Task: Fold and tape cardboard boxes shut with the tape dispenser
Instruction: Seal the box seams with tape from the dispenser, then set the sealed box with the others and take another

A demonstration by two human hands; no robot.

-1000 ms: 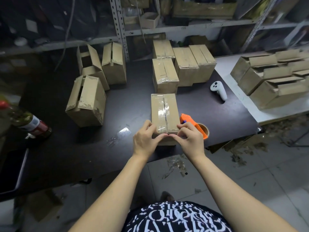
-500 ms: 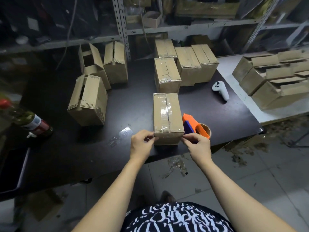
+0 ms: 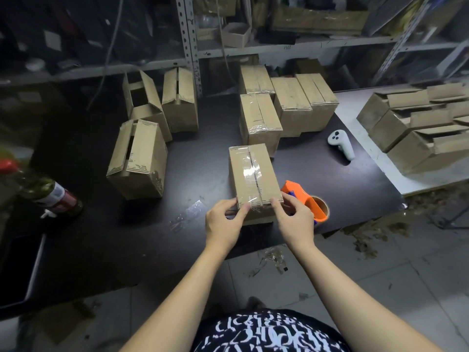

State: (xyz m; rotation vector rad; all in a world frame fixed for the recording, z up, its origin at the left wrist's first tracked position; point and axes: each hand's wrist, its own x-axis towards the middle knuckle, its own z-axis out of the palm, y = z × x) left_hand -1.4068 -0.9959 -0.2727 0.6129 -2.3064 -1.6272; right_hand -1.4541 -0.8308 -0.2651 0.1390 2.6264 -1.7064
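You are holding the cardboard box (image 3: 267,179) by its near end, and it is sitting close to the near edge of the dark tabletop (image 3: 203,158). Your left hand (image 3: 223,224) is pinching the near left corner, with the thumb on the top edge. Your right hand (image 3: 294,219) is pinching the near right corner, so each grip is holding the box. Clear tape (image 3: 251,171) is running along its top seam. The orange tape dispenser (image 3: 308,199) is lying just right of the box, partly behind your right hand. Sealed boxes (image 3: 261,123) are standing farther back, and open-flapped boxes (image 3: 138,158) are standing to the left.
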